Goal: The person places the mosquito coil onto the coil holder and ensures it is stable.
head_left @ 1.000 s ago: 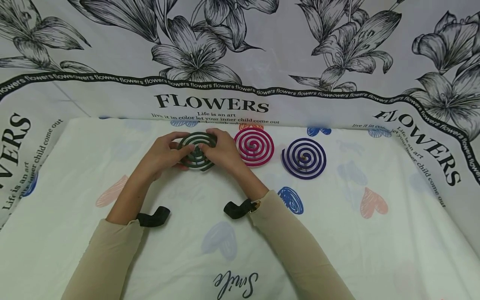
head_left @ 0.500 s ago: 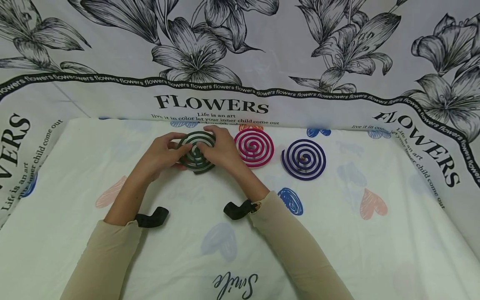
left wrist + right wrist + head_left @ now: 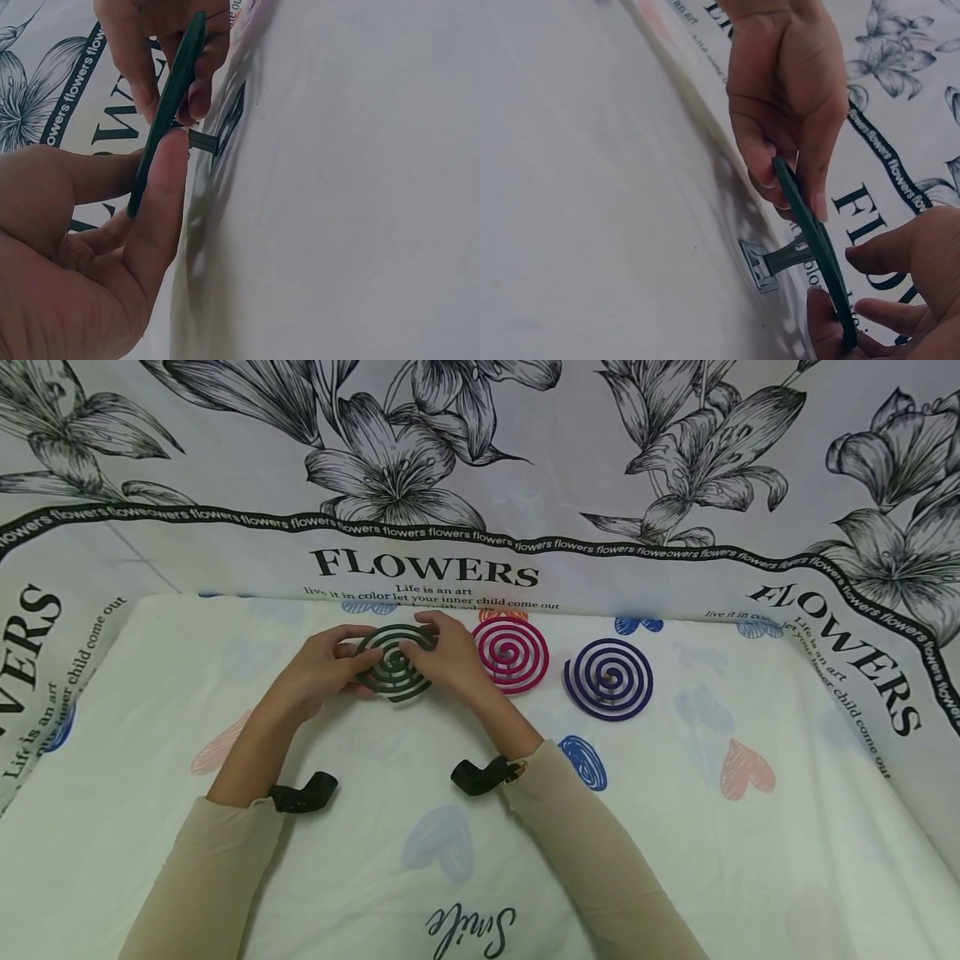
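A dark green mosquito coil (image 3: 395, 662) is between my two hands at the far side of the table. My left hand (image 3: 311, 672) pinches its left rim, thumb on top and fingers underneath. At the opposite rim, my right hand (image 3: 453, 656) grips with the thumb over the face. In the right wrist view the coil (image 3: 817, 240) is edge-on above a small metal stand (image 3: 761, 268) with a flat foot. The stand's upright appears to reach the coil's middle; whether it is fixed there is hidden. The left wrist view also shows this stand (image 3: 202, 141) under the coil.
To the right lie a magenta coil (image 3: 507, 651) and a dark blue coil (image 3: 610, 677), both apparently raised on stands. A white cloth (image 3: 360, 877) printed with hearts covers the table. Behind it hangs a flower-printed sheet (image 3: 570, 485).
The green coil's loose outer end has shifted slightly left along the near rim. Both hands stay on the coil in nearly the same place. The other coils have not moved.
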Available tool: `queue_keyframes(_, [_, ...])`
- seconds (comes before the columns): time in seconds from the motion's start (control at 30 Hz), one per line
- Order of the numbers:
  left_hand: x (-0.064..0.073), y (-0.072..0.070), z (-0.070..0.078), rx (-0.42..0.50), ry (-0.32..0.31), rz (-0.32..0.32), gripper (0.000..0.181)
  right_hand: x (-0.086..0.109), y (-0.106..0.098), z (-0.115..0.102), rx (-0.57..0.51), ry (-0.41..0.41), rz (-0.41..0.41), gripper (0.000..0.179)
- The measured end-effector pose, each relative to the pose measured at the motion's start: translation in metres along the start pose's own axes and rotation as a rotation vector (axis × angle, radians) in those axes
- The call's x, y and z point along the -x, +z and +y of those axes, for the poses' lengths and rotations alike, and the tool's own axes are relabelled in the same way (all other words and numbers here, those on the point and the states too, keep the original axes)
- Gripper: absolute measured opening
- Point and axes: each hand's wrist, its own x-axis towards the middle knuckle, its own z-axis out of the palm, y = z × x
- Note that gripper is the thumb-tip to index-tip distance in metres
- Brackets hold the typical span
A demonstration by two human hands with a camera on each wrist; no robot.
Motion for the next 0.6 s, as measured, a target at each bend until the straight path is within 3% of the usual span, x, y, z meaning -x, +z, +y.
queue_keyframes(0.2, [0.0017,-0.0021,0.002,0.004,0.015,-0.007,0.063,-0.0002,-0.0037,-0.0002,-0.05,-0.006,-0.018,0.053])
queue_keyframes(0.6, [0.003,-0.0001,0.0027,0.031,0.034,0.053,0.065,-0.0027,-0.0011,0.0034,-0.067,0.022,-0.032,0.053])
